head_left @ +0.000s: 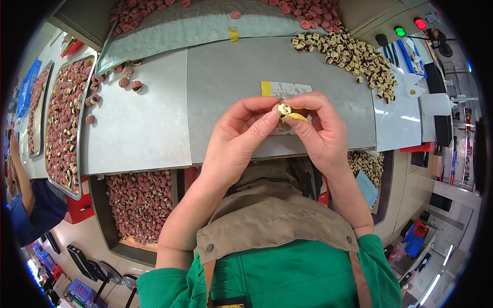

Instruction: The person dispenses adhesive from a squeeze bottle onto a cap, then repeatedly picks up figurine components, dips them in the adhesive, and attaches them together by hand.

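Both my hands meet over the middle of the grey table (231, 66). My left hand (246, 123) pinches a small cream-and-dark piece (284, 109) between thumb and fingers. My right hand (321, 120) grips the same piece from the other side; yellow wrapping shows on its thumb and index finger. What else may be between the fingertips is hidden. Under the hands lies a worn pale plate (290, 90) with a yellow strip at its left end. Loose cream-and-dark pieces (354, 56) are heaped at the far right.
Pink bumpy caps (318, 13) are piled on a pale green cloth (195, 38) at the back. A metal tray (79, 154) of pink-and-cream pieces stands left. Below the table edge are a left bin (138, 205) of similar pieces and a right bin (367, 169). A co-worker's arm (23, 174) shows far left.
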A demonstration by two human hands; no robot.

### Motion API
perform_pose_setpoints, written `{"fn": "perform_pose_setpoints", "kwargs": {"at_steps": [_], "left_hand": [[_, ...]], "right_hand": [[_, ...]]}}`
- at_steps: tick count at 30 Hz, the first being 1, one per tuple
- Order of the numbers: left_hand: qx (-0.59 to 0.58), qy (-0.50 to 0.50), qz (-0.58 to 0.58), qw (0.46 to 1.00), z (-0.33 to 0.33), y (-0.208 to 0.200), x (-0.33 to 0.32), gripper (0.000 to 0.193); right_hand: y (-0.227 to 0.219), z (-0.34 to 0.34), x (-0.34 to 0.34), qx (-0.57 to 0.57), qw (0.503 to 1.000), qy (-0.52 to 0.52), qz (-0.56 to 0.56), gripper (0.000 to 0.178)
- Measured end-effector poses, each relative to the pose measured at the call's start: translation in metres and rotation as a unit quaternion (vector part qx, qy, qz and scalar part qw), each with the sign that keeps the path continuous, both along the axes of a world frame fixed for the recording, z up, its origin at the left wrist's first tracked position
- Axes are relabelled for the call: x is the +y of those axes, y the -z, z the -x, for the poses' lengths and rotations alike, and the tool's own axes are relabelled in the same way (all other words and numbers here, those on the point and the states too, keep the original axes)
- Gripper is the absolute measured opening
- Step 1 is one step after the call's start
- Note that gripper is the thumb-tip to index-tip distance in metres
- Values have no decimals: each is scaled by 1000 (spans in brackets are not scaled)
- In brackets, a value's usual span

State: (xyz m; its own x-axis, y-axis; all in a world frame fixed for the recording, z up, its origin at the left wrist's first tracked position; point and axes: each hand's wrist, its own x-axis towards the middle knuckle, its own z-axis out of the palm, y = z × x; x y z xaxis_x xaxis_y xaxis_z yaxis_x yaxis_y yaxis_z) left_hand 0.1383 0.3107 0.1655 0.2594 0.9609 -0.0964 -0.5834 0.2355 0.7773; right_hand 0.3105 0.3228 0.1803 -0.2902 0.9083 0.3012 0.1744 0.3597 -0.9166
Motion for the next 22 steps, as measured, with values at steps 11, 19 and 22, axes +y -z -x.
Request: {"fn": "perform_pose_setpoints", "kwargs": {"at_steps": [11, 19, 22], "left_hand": [[29, -60, -53, 996, -6, 3, -7, 24], [2, -19, -36, 999, -2, 5, -2, 37], [8, 18, -30, 999, 3, 0, 0, 61]], "right_hand": [[-3, 0, -1, -118, 985, 29, -121, 24], [-4, 8, 5, -97, 982, 43, -155, 38], [-2, -5, 13, -176, 970, -63, -157, 46]]}}
